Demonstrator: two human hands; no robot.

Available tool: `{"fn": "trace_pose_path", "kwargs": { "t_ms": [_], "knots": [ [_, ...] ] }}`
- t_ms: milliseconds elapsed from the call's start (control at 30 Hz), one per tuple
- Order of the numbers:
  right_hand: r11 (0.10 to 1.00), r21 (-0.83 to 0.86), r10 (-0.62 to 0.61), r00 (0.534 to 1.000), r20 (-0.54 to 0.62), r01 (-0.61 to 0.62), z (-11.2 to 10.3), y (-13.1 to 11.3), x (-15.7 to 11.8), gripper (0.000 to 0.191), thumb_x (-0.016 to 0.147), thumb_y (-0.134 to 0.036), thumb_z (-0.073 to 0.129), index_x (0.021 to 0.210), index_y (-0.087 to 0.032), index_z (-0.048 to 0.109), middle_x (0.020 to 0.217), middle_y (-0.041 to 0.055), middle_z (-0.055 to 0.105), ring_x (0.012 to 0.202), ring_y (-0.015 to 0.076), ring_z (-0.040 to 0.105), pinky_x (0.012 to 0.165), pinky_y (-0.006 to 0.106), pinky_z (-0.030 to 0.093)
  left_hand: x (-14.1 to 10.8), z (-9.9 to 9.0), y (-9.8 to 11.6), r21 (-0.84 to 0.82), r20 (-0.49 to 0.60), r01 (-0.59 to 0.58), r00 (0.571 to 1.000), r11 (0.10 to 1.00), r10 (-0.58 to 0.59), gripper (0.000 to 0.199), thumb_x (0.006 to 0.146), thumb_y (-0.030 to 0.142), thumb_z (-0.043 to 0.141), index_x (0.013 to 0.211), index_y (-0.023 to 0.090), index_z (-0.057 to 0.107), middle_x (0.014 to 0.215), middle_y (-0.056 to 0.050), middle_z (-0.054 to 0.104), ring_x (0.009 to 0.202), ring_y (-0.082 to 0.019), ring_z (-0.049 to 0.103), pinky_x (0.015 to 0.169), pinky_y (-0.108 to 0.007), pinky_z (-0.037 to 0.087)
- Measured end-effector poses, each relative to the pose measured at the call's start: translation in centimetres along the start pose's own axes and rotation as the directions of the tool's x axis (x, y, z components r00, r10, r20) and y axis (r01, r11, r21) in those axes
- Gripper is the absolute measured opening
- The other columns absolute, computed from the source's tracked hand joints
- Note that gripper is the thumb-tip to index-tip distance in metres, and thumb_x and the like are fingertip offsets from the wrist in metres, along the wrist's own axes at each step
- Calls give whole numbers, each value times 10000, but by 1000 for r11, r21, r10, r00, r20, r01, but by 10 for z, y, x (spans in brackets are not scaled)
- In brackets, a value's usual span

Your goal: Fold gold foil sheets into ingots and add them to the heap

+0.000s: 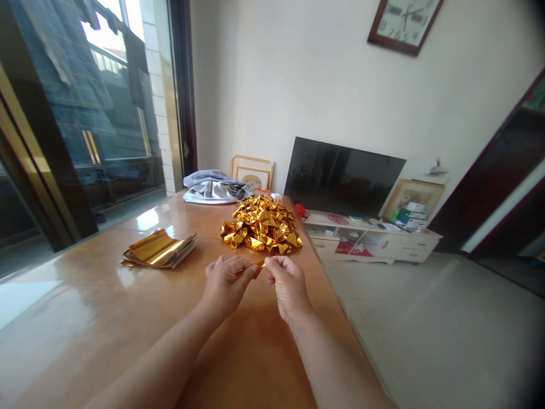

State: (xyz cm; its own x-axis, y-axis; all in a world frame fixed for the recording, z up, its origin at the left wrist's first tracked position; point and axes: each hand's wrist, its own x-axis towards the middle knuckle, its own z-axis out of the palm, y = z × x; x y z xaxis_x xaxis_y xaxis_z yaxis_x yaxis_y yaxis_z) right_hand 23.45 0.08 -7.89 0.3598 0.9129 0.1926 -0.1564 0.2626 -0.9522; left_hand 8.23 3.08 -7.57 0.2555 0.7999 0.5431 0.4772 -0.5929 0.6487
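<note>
Between my two hands is a small piece of folded gold foil paper [260, 266], mostly covered by my fingers. My left hand [227, 282] pinches its left end between thumb and fingers. On the other end, my right hand [289, 284] is closed in a pinch too. Just beyond my fingertips lies a heap of folded gold foil pieces [264, 224], shiny and crumpled-looking. To the left of my hands rests a stack of flat gold foil sheets [159, 250], its top sheets curling up.
The wooden table [140, 318] has its right edge close to my right forearm. Grey folded cloth [215, 190] lies at its far end. Beyond stand a television [343, 176] and a white cabinet [383, 244]. A glass door [106, 102] is at the left.
</note>
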Motion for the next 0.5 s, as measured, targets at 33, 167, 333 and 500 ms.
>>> {"fn": "trace_pose_path", "kwargs": {
  "t_ms": [33, 167, 333, 500],
  "knots": [
    [999, 35, 27, 1000, -5, -27, 0, 1, 1, 266, 747, -426, 731, 741, -187, 613, 603, -32, 550, 566, 118, 453, 567, 262, 378, 0, -1, 1, 16, 18, -1, 1000, 1000, 1, 275, 912, 433, 621, 734, 263, 745, 806, -26, 747, 815, -238, 584, 811, -357, 323],
    [985, 151, 85, 996, 7, -85, -1, -1, 2, 268, 703, -381, 772, 676, -186, 591, 590, -33, 549, 556, 105, 441, 556, 255, 353, -1, 0, 3, 6, 67, 15, 998, 1000, -15, 294, 925, 429, 598, 743, 243, 736, 822, -9, 750, 836, -218, 607, 845, -353, 368],
    [976, 182, 107, 992, 69, -118, -5, -4, 2, 233, 753, -376, 754, 728, -174, 641, 658, -7, 591, 605, 113, 482, 595, 262, 382, 0, 4, -2, -400, 151, 213, 975, 891, -165, 337, 901, 476, 620, 775, 184, 731, 773, -31, 714, 764, -187, 603, 766, -312, 431],
    [984, 129, 122, 992, 20, -124, -7, -5, 4, 220, 781, -368, 726, 731, -175, 633, 683, 8, 601, 626, 127, 511, 593, 270, 399, 0, 0, -2, -620, 260, 380, 925, 687, -277, 327, 871, 473, 676, 783, 160, 708, 743, -12, 663, 715, -146, 540, 705, -268, 402]
  ]
}}
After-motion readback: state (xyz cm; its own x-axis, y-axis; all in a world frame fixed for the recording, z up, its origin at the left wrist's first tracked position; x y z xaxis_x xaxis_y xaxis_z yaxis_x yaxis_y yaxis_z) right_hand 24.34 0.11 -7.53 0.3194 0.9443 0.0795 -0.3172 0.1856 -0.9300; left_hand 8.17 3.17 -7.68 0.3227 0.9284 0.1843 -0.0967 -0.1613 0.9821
